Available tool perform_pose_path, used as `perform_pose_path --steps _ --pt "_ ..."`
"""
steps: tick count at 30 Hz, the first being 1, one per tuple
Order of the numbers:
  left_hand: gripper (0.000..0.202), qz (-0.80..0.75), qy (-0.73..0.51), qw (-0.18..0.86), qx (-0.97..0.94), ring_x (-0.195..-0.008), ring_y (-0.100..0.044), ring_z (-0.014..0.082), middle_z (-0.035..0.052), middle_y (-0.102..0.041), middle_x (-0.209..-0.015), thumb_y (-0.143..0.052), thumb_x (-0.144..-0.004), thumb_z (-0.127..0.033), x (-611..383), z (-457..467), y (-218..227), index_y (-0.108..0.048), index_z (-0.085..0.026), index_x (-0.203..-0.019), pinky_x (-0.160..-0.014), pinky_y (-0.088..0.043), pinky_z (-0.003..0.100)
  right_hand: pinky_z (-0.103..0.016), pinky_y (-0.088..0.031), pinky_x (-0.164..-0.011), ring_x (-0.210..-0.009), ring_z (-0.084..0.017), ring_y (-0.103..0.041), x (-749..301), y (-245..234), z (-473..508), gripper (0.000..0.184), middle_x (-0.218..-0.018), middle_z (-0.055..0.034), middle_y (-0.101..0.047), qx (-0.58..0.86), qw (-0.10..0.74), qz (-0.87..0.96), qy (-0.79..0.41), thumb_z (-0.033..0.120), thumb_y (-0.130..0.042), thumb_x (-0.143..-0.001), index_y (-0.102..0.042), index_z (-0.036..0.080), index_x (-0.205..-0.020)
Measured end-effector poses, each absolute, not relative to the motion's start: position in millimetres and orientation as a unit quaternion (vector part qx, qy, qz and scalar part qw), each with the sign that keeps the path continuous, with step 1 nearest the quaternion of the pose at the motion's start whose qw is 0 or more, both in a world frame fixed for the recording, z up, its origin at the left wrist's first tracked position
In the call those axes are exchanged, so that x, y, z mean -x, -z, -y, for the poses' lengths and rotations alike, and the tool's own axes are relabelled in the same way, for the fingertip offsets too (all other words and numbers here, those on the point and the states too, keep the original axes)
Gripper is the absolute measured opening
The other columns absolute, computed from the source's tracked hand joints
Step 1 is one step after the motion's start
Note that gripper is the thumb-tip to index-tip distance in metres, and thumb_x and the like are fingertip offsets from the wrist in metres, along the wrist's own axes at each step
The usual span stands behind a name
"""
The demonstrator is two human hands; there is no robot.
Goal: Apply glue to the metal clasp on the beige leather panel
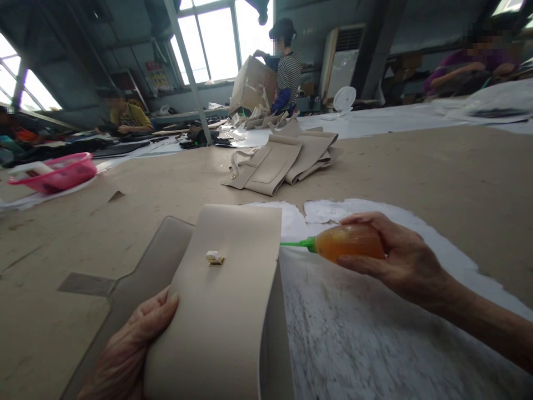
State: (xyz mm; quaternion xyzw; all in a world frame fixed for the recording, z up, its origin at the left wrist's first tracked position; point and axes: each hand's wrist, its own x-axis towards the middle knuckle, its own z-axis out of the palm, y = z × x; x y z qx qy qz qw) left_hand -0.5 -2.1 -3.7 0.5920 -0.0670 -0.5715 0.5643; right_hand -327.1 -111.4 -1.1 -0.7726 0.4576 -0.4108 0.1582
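Beige leather panel (225,311) sits low in the middle of the view, curled up off the table (437,166) into a smooth arch, between the person's 2 hands. At the far left a pink plastic basket (56,172) rests on the tabletop, well apart from the work. The left hand (129,350) grips the panel's lower left edge, thumb pressed flat on the matte outer face, the other fingers hidden behind it. A second grey-beige layer (141,272) with a stepped outline lies just behind and to the left of the arch, touching it. A small metal clasp (215,258), gold with a pale tab, is fixed near the panel's upper middle.

To the right of the panel, white paper (375,333) with torn, ragged edges and grey smears covers the brown board. The right hand (400,258) is wrapped around a soft, rounded bottle (347,241) of amber liquid, thumb above and fingers below; its thin green nozzle (295,243) points left and meets the panel's right edge.

Farther back, near the centre, a loose heap of similar beige cut pieces (283,158) lies flat and overlapping. Beyond it a person in a striped top (287,72) handles a large tan bag (252,83) by the windows.
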Motion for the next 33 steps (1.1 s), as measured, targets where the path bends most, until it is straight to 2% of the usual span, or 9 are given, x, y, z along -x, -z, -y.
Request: perform_pose_path --steps 6,11,14,17,22,26,28,31,33 --pt "0.066 0.061 0.543 0.581 -0.604 -0.075 -0.067 0.0327 0.0089 -0.070 -0.097 -0.087 -0.045 -0.023 8 5 -2 -0.068 -0.023 -0.108 -0.050 -0.055 0.031 -0.033 -0.051 -0.076 -0.085 -0.021 -0.061 332 -2 102 0.044 -0.100 -0.0039 -0.063 0.777 0.156 -0.457 0.403 0.050 -0.073 -0.069 -0.058 0.022 -0.099" --pt "0.066 0.052 0.540 0.578 -0.609 -0.063 -0.065 0.0324 0.0117 -0.070 -0.083 -0.090 -0.034 -0.023 9 5 -3 -0.072 -0.018 -0.097 -0.046 -0.054 0.035 -0.026 -0.051 -0.065 -0.075 -0.017 -0.062 336 -6 85 0.040 -0.094 0.0015 -0.064 0.794 0.146 -0.443 0.391 0.053 -0.072 -0.071 -0.059 0.028 -0.100" --pt "0.064 0.077 0.548 0.579 -0.599 -0.062 -0.064 0.0307 0.0100 -0.069 -0.077 -0.092 -0.032 -0.026 8 4 -1 -0.073 -0.019 -0.092 -0.049 -0.056 0.038 -0.025 -0.052 -0.067 -0.071 -0.015 -0.062 338 -10 76 0.036 -0.092 0.0045 -0.065 0.803 0.123 -0.445 0.376 0.053 -0.070 -0.074 -0.058 0.032 -0.101" --pt "0.068 0.081 0.538 0.580 -0.606 -0.062 -0.064 0.0298 0.0103 -0.070 -0.081 -0.092 -0.032 -0.025 8 4 0 -0.072 -0.018 -0.096 -0.052 -0.057 0.038 -0.025 -0.054 -0.067 -0.071 -0.016 -0.063 341 -11 69 0.036 -0.093 0.0059 -0.065 0.816 0.106 -0.447 0.353 0.054 -0.068 -0.076 -0.056 0.036 -0.104" --pt "0.064 0.087 0.526 0.593 -0.604 -0.063 -0.065 0.0295 0.0114 -0.070 -0.086 -0.089 -0.040 -0.024 8 2 -1 -0.071 -0.016 -0.101 -0.050 -0.057 0.034 -0.029 -0.057 -0.062 -0.076 -0.020 -0.064 355 1 51 0.044 -0.099 0.0037 -0.064 0.810 0.103 -0.468 0.337 0.062 -0.065 -0.074 -0.054 0.039 -0.110" --pt "0.055 0.111 0.565 0.577 -0.580 -0.064 -0.066 0.0265 0.0082 -0.071 -0.085 -0.085 -0.054 -0.025 8 2 -1 -0.070 -0.020 -0.106 -0.053 -0.057 0.031 -0.034 -0.059 -0.064 -0.085 -0.025 -0.064 364 9 38 0.052 -0.104 0.0008 -0.063 0.808 0.106 -0.497 0.299 0.068 -0.062 -0.071 -0.051 0.039 -0.113" --pt "0.059 0.115 0.568 0.575 -0.578 -0.061 -0.065 0.0253 0.0076 -0.071 -0.082 -0.088 -0.049 -0.026 8 3 -1 -0.070 -0.020 -0.105 -0.053 -0.057 0.032 -0.031 -0.059 -0.060 -0.080 -0.023 -0.065 361 5 40 0.049 -0.101 0.0017 -0.064 0.814 0.099 -0.481 0.312 0.067 -0.061 -0.072 -0.052 0.039 -0.111" --pt "0.069 0.112 0.550 0.583 -0.588 -0.057 -0.064 0.0252 0.0083 -0.071 -0.077 -0.094 -0.033 -0.028 8 4 -1 -0.071 -0.018 -0.097 -0.051 -0.058 0.035 -0.025 -0.054 -0.050 -0.065 -0.017 -0.064 347 -5 54 0.038 -0.088 0.0052 -0.066 0.824 0.056 -0.437 0.356 0.065 -0.060 -0.077 -0.056 0.036 -0.102" --pt "0.066 0.120 0.547 0.584 -0.588 -0.060 -0.065 0.0246 0.0078 -0.071 -0.078 -0.094 -0.034 -0.030 7 4 -1 -0.072 -0.018 -0.095 -0.053 -0.058 0.033 -0.022 -0.050 -0.045 -0.059 -0.014 -0.062 337 -10 69 0.036 -0.083 0.0058 -0.066 0.822 0.047 -0.430 0.370 0.063 -0.061 -0.078 -0.058 0.033 -0.097"
